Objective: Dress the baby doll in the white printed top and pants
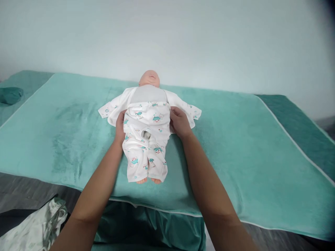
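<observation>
A baby doll [150, 78] lies on its back on the green bed cover, head toward the wall and feet toward me. It wears a white printed jacket [180, 100] with the sleeves spread out. White printed trousers [157, 122] cover it from the chest down, with an oval opening at the crotch and the feet poking out below. My left hand [120, 125] is closed at the left side of the trousers, its fingertips partly hidden by the cloth. On the opposite side my right hand [180, 122] pinches the trousers near the waistband.
The green bed cover [235, 150] with white piping spreads to both sides. A pale wall [167, 38] rises behind it. Crumpled patterned cloth [39, 226] lies at the lower left, and a dark green rolled item [10, 96] sits at the far left.
</observation>
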### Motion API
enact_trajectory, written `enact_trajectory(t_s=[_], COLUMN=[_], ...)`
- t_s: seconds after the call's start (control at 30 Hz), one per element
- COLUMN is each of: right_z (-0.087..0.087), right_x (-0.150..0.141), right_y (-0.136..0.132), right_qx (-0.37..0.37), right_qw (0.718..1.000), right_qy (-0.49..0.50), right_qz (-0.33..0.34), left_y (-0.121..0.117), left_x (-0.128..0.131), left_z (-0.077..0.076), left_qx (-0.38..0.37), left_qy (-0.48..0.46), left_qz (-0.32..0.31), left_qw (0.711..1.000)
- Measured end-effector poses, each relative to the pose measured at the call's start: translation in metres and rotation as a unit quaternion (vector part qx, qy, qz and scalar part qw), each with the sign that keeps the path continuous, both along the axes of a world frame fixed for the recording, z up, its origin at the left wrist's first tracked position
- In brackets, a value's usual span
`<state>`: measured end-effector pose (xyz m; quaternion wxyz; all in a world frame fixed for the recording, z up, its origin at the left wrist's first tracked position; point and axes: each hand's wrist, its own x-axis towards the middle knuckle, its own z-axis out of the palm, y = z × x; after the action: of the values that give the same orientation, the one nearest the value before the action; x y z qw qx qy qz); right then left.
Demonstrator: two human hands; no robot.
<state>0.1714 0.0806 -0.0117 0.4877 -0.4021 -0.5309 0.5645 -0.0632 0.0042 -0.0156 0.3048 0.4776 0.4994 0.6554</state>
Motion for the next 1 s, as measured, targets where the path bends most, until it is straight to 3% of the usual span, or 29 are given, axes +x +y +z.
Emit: enact_trajectory(t_s=[0.17, 0.37, 0.57, 0.73, 0.9, 1.0], right_z=[-0.006, -0.003, 0.003, 0.012, 0.02, 0.023], right_x=[0.0, -0.003, -0.002, -0.005, -0.013, -0.019], right_y=[0.007, 0.005, 0.012, 0.014, 0.031, 0.05], right_qx=[0.002, 0.083, 0.173, 0.204, 0.188, 0.175], right_qw=[0.998, 0.986, 0.981, 0.977, 0.96, 0.946], right_qy=[-0.059, -0.112, -0.058, -0.062, -0.172, -0.224], right_qz=[-0.022, -0.091, -0.06, -0.024, -0.113, -0.154], left_y=[0.003, 0.015, 0.032, 0.038, 0.068, 0.091], left_x=[0.003, -0.004, -0.019, -0.026, -0.03, -0.03], left_z=[0.005, 0.004, 0.001, 0.012, 0.031, 0.032], left_qx=[0.001, 0.004, 0.045, -0.004, -0.03, -0.074], left_qy=[0.003, 0.032, 0.064, 0.106, 0.158, 0.142], left_qz=[0.055, 0.093, 0.014, 0.001, 0.044, 0.087], left_qw=[0.998, 0.995, 0.997, 0.994, 0.986, 0.983])
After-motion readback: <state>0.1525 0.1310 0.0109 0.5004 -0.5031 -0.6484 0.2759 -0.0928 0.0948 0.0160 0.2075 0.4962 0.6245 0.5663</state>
